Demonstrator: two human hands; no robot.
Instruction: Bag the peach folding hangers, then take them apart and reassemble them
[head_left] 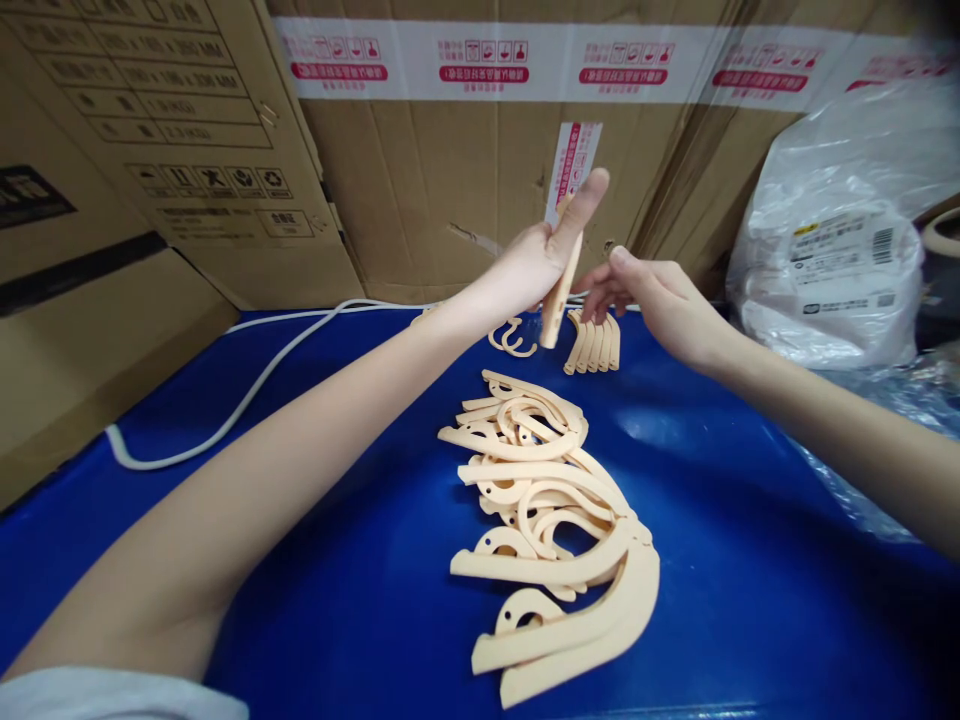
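Observation:
Above the far edge of the blue work surface, my left hand [536, 262] is closed around a beige hanger arm [561, 290], thumb pointing up. My right hand [656, 295] is just to its right, thumb and fingers drawn together. A small dark spot shows at its thumb tip; whether it is a held piece I cannot tell. Below the hands lies a pile of beige folding hangers [559, 470], their curved arms and hooks overlapping. Several loose hanger arms [592, 345] lie side by side under my right hand. Loose beige hooks [516, 345] lie beside the held arm.
Cardboard boxes [420, 180] wall off the back and left of the blue surface [337, 600]. A white cable [255, 395] runs along the back left. At the right stands a plastic-wrapped white bundle [832, 270], with clear plastic film [847, 480] in front of it.

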